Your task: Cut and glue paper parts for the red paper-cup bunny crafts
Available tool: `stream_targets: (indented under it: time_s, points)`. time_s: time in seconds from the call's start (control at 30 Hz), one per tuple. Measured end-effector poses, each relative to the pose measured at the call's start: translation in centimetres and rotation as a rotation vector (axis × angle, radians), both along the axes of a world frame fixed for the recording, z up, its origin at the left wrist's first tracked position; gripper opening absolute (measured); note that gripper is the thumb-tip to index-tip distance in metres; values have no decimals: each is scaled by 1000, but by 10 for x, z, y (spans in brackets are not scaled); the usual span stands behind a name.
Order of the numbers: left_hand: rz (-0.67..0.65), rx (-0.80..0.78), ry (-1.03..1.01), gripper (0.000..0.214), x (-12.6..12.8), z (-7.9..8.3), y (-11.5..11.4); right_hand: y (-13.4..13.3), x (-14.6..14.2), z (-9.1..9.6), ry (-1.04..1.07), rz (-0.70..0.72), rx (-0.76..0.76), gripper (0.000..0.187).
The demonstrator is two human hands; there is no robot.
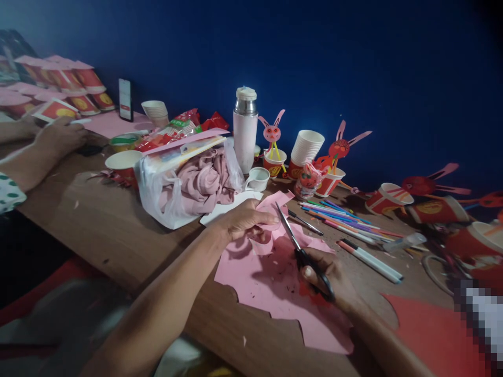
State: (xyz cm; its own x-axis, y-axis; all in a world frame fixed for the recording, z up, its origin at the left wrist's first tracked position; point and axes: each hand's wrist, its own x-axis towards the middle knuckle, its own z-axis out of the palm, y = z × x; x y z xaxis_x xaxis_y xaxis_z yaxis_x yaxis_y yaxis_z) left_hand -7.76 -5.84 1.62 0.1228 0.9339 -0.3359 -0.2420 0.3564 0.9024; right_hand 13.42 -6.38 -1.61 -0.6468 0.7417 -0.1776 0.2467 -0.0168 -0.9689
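Observation:
My left hand (247, 222) pinches a piece of pink paper (285, 199) between thumb and fingers, above the table. In my right hand (328, 269) is a pair of scissors (293, 233) with black handles, its blades pointing up and left against the edge of that piece. Whether the blades are fully closed is hard to make out. Below both hands lies a larger sheet of pink paper (283, 303) with cut, wavy edges and small dark scraps on it. A white sheet (223, 208) lies just behind my left hand.
A plastic bag of pink cloth-like material (204, 180), a white thermos (244, 131) and a rabbit-faced cup figure (272, 133) stand behind. Coloured sticks (341, 214) and markers (369, 261) lie right, near red paper (436, 335). Another person's hand (58, 139) holds a red cup at left.

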Motion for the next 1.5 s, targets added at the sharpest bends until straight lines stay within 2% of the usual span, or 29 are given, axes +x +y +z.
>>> stream_targets:
  time_s: [0.2, 0.47, 0.77, 0.97, 1.2, 1.33, 1.5]
  points:
    - [-75, 30, -7, 28, -2, -2, 0, 0, 1, -1, 9, -7, -11, 50]
    - [-59, 41, 54, 27, -5, 0, 0, 1, 1, 1, -22, 1, -21, 53]
    - [-85, 53, 90, 35, -11, -5, 1, 4, 2, 7, -52, 71, 15, 52]
    - [-115, 56, 115, 31, -12, -6, 1, 7, 2, 14, -68, 85, 16, 54]
    - [-111, 93, 48, 34, -9, -5, 3, 8, 4, 12, -93, 17, 25, 57]
    - [-63, 83, 19, 26, -7, -4, 4, 8, 5, 9, -85, -19, -2, 62]
    - [5, 127, 25, 32, -5, -6, 5, 7, 3, 11, -74, -20, 7, 61]
